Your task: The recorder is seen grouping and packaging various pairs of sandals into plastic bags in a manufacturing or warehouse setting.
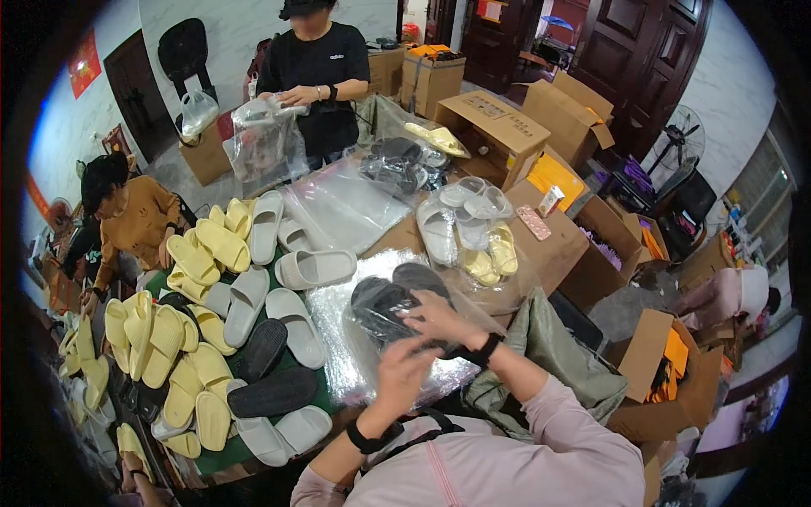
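My right hand (439,321) rests on a pair of dark grey slide sandals (397,296) and grips them through a clear plastic bag (372,338). My left hand (404,376) holds the near edge of that bag, just below the sandals. The bag lies on a stack of clear plastic bags (338,372) on the table. Both wrists carry black bands and my sleeves are pale pink.
Yellow, grey and black sandals (211,338) cover the table's left half. Bagged sandal pairs (469,232) lie on cardboard boxes (549,245) to the right. A person in black (317,76) stands across the table bagging sandals; a person in brown (127,220) sits at left.
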`<state>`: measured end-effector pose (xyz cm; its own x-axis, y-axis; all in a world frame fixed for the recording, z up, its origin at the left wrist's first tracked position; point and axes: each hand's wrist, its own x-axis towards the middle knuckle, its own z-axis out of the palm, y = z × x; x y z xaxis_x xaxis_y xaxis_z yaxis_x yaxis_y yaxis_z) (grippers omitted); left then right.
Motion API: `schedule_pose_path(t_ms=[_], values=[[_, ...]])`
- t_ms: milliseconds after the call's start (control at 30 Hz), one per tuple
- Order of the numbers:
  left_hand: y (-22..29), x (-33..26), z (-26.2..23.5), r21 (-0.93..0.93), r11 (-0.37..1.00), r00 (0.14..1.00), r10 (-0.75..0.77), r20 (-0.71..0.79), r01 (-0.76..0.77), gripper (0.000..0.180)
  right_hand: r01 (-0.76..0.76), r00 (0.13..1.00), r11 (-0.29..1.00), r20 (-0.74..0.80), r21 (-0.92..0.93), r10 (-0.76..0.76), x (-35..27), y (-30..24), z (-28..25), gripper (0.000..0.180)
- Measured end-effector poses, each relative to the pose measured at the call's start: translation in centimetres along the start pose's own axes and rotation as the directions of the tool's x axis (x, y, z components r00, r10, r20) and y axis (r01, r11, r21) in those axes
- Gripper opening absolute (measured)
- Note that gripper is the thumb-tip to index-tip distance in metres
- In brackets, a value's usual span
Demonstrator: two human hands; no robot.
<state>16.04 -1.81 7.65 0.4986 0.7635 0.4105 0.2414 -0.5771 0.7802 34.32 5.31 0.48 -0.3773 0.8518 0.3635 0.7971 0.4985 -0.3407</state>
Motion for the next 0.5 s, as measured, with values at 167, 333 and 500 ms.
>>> schedule_pose_path(t_ms=[167,333,500], values=[[-1.3,1.7,-2.9,-0.195,0.933,0.872,-0.353,-0.340,0.302,0.016,-0.119,0.992,0.901,0.018,0.416,0.122,-2.3,-5.2,-6.1,0.052],[-0.6,2.0,-3.1,-0.294,0.913,0.889,-0.365,-0.277,0.283,0.014,-0.374,0.925,0.896,-0.165,-0.237,0.343,-4.9,-4.5,-7.4,0.058],[-0.6,2.0,-3.9,-0.534,0.801,0.843,-0.465,-0.269,0.271,0.013,-0.471,0.862,0.878,0.252,0.079,0.440,-5.8,-1.3,-7.4,0.026]])
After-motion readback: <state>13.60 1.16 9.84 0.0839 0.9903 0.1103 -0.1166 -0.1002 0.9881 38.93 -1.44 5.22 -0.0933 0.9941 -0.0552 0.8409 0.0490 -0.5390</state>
